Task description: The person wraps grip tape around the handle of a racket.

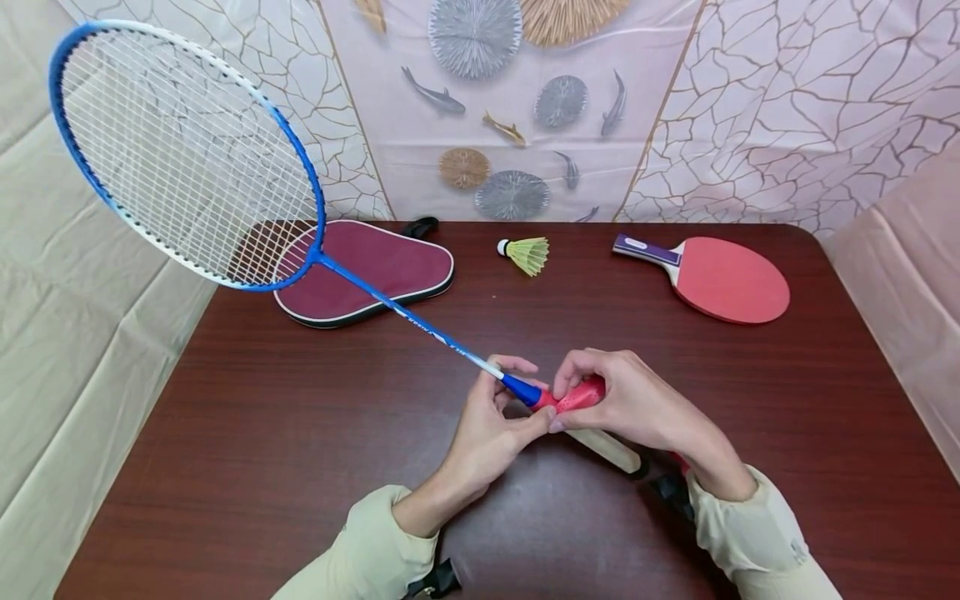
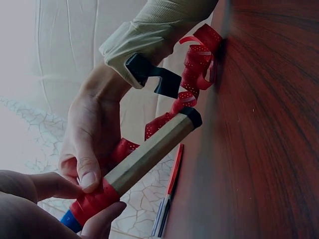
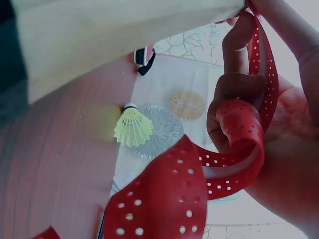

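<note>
A blue-and-white badminton racket [image 1: 420, 323] slants across the head view, its strung head raised at upper left. My left hand [image 1: 480, 442] holds it where the blue cone meets the handle, thumb and fingers around a red wrapped band. In the left wrist view, that band of perforated grip tape [image 2: 97, 201] covers the handle's upper end; below it the pale wooden handle [image 2: 149, 154] is bare down to its black butt. My right hand [image 1: 637, 400] pinches the tape beside the band. The tape's loose length [image 3: 164, 194] hangs in curls past the right palm.
A maroon paddle case [image 1: 408, 262] lies at the back left of the brown table [image 1: 300, 467], beneath the racket's shaft in the head view. A yellow shuttlecock [image 1: 527, 254] sits at the back middle, and a red table tennis paddle [image 1: 731, 279] at the back right.
</note>
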`<state>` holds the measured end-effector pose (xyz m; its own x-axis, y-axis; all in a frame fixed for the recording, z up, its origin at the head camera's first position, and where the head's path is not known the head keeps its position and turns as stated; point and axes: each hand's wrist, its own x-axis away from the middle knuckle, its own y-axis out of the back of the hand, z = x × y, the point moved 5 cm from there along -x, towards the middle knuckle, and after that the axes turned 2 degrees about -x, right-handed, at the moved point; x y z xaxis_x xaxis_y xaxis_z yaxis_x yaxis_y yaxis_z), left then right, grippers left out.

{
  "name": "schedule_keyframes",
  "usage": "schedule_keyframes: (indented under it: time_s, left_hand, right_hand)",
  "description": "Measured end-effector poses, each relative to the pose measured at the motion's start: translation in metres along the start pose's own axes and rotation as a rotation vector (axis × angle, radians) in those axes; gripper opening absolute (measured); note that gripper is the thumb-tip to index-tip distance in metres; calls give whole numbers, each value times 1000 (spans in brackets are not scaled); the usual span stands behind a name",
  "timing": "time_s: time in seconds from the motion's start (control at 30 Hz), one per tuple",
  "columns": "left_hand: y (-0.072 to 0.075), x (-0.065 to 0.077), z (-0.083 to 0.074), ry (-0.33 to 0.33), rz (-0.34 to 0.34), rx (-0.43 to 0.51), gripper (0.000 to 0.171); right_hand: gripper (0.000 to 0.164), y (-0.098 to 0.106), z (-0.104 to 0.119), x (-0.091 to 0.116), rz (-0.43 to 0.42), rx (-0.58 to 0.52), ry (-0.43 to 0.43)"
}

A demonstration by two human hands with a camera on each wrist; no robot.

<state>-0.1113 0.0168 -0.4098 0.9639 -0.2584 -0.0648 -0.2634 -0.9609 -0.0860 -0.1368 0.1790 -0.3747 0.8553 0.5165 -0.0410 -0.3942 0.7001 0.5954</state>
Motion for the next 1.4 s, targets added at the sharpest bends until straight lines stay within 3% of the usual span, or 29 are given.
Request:
schedule_keyframes:
  time_s: [0.43,0.67,0.9,1.13,1.4]
  left_hand:
    - [-3,0,-2,-42,1,41,41]
    - [-4,1,-2,-29,9,77,42]
    - [-2,2,-3,-6,16,51,39]
    - [-2,4,-1,78,-3,80,38]
    - [-3,3,-2,56,21,117,41]
  right_hand:
    - [33,8,-6,4,32,29,-31]
    - [24,14,-7,7,71,-5,-32]
    - [23,15,-5,6,44,-18,-40]
    - [20,15,-2,5,21,35,27]
    - [17,7,-1,2,28,61,88]
